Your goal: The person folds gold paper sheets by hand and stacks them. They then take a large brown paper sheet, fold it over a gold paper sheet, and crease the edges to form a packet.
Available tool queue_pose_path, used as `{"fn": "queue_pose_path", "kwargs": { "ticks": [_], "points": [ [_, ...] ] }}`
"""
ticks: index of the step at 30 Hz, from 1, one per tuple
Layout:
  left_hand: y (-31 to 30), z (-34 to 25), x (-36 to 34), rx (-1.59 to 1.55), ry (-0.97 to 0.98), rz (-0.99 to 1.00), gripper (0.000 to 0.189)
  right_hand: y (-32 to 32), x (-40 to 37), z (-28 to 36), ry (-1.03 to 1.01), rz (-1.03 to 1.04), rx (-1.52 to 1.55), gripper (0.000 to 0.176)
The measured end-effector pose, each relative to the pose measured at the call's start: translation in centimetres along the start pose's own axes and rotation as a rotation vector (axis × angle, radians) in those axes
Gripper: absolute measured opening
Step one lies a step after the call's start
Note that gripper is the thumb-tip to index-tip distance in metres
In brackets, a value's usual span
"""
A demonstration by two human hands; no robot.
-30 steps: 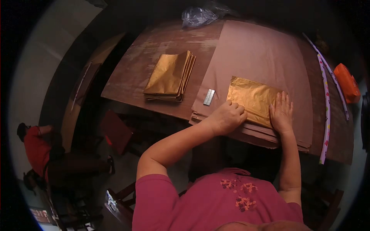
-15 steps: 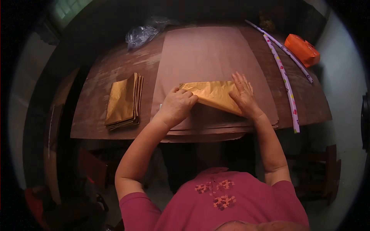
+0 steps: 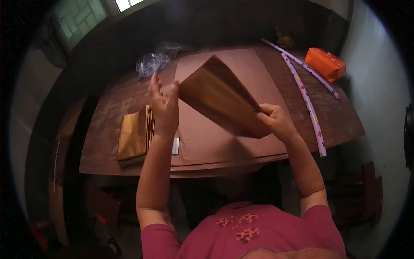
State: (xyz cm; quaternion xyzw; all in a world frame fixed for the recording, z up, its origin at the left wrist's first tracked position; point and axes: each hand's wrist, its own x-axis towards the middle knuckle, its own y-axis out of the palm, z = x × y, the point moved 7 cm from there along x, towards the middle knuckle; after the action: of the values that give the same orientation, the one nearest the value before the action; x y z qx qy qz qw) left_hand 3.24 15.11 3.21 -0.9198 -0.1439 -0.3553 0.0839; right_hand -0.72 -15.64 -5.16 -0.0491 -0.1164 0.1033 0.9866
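Pinched at its right end by my right hand (image 3: 276,121), a folded sheet of gold-brown paper (image 3: 220,97) is held up at a slant above the table. My left hand (image 3: 164,110) is raised at the paper's left corner, fingers apart, with the thumb right beside the edge. Beneath spreads a pile of large brown paper sheets (image 3: 202,140). Behind my left forearm lies a stack of folded gold paper (image 3: 133,136). A small grey rectangular piece (image 3: 176,146) rests at the left edge of the brown sheets.
The wooden table (image 3: 105,116) carries a crumpled clear plastic bag (image 3: 153,64) at the back left. Two patterned rolls, a nearer one (image 3: 306,97) and a farther one (image 3: 312,71), lie on the right beside an orange package (image 3: 325,64).
The gold paper has come up off the brown sheets and tilted, now in my right hand. My left hand has let go of its edge and moved left and up, fingers opened.
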Motion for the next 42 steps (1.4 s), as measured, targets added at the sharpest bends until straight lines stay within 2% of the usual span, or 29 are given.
{"fn": "queue_pose_path", "kwargs": {
  "ticks": [1, 2, 3, 4, 5, 7, 9, 10, 11, 13, 14, 16, 27, 30, 32, 35, 42],
  "points": [
    [-0.5, 3.2, -1.4, -0.256, -0.205, -0.129, 0.062, 0.0, -0.2, 0.5, 0.058, -0.003, 0.199, 0.021],
    [0.0, 5.6, -3.7, -0.393, -0.397, -0.163, 0.066, -0.2, -0.3, 0.4, 0.039, -0.008, 0.191, 0.021],
    [0.9, 8.0, -6.6, -0.524, -0.597, -0.191, 0.071, -0.3, -0.6, -1.2, 0.113, -0.021, 0.383, 0.022],
    [3.3, 9.7, -8.9, -0.766, -0.689, 0.078, 0.075, 0.0, -1.0, -2.8, 0.194, -0.032, 0.578, 0.023],
    [5.6, 10.1, -11.4, -0.999, -0.779, 0.354, 0.08, 0.3, -1.5, -4.2, 0.248, -0.057, 0.623, 0.025],
    [8.2, 9.0, -15.6, -1.13, -1.033, 0.252, 0.078, 0.3, -2.2, -7.9, 0.305, -0.137, 0.556, 0.024],
    [9.1, 8.4, -17.5, -1.198, -1.048, 0.299, 0.074, 0.1, -3.8, -10.2, 0.397, -0.213, 0.437, 0.022],
    [9.6, 9.0, -18.6, -1.133, -1.134, 0.234, 0.061, 0.1, -4.0, -10.5, 0.432, -0.21, 0.389, 0.02],
    [9.7, 9.9, -19.2, -1.129, -1.152, 0.227, 0.061, 0.3, -4.3, -10.4, 0.449, -0.204, 0.388, 0.018],
    [9.6, 11.6, -20.1, -0.967, -1.189, 0.21, 0.035, 0.5, -4.5, -10.1, 0.461, -0.227, 0.371, 0.018],
    [9.5, 12.0, -20.4, -0.964, -1.193, 0.209, 0.035, 0.4, -4.4, -10.1, 0.455, -0.242, 0.347, 0.018],
    [9.1, 11.0, -19.7, -0.882, -1.126, 0.252, 0.023, 0.2, -4.3, -10.8, 0.451, -0.238, 0.323, 0.018],
    [9.1, 9.6, -19.3, -0.795, -1.158, 0.269, 0.025, 0.3, -4.6, -11.1, 0.383, -0.229, 0.305, 0.019],
    [8.9, 9.5, -19.3, -0.762, -1.173, 0.287, 0.026, 0.6, -4.5, -10.2, 0.349, -0.248, 0.272, 0.024],
    [8.8, 9.6, -19.4, -0.743, -1.188, 0.29, 0.028, 0.5, -4.5, -10.0, 0.337, -0.312, 0.339, 0.029],
    [8.9, 9.9, -19.7, -0.76, -1.21, 0.283, 0.028, 0.3, -4.4, -10.5, 0.302, -0.302, 0.381, 0.032],
    [9.3, 9.7, -19.6, -0.791, -1.181, 0.335, 0.028, -0.2, -4.6, -11.3, 0.341, -0.324, 0.369, 0.03]
  ]
}}
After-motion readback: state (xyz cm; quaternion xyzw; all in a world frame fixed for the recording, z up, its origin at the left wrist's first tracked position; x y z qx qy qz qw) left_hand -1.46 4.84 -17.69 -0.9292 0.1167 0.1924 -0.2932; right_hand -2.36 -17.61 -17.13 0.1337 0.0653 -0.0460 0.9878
